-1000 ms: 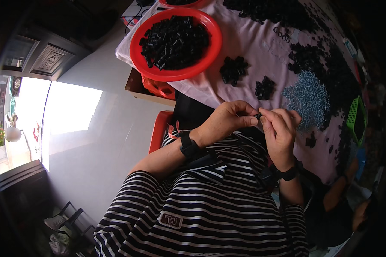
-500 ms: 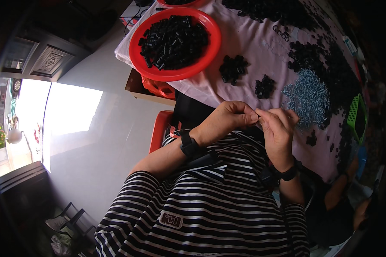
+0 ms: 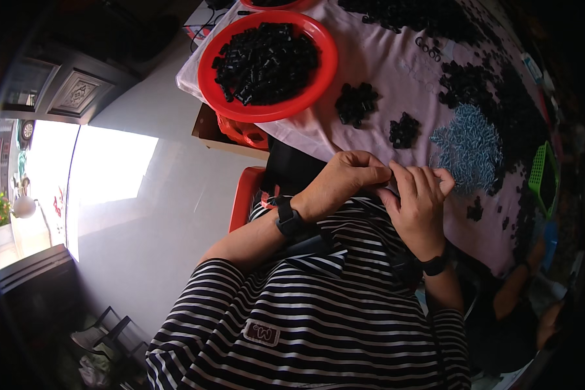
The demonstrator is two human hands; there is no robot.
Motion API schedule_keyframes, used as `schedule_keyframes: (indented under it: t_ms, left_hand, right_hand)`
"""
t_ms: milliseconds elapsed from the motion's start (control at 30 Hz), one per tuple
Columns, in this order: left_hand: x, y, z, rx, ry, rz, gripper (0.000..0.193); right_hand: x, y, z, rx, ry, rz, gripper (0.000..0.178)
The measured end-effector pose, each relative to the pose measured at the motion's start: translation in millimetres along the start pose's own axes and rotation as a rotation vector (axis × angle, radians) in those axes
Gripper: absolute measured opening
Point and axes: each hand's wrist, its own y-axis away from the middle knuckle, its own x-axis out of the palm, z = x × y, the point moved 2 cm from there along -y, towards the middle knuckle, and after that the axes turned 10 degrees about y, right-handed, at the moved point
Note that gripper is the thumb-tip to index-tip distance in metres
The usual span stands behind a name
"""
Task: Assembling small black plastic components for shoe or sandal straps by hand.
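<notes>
While the left hand (image 3: 340, 177) pinches mid-frame, anything held hidden, the right hand (image 3: 418, 213), thumb apart, meets it below black pieces (image 3: 405, 130).

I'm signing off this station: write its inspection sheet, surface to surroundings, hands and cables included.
Surface: pink cloth, wrinkled.
Job's things: red basin heaped with black parts; two small black clusters; blue pieces piled beyond the right hand.
Clutter: loose black bits scattered right; green basket there too.
Hands: left hand pinched shut, right hand at its fingertips; anything held is hidden.
Cables: thin dark cable off the cloth's upper-left edge.
Surroundings: pale floor, red chair, cardboard box; another person's arm at right.
</notes>
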Motion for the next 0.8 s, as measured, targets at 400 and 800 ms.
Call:
schedule_keyframes:
  t_ms: [400,800]
  left_hand:
    - [-5.6,-4.5,6.6,-0.102,-0.048,0.149,0.031]
    - [-4.7,-5.1,11.7,-0.087,0.005,0.149,0.029]
  right_hand:
    - [5.1,5.2,-4.5,-0.003,0.064,-0.118,0.042]
    - [13.8,15.1,-4.5,0.012,-0.066,-0.129,0.031]
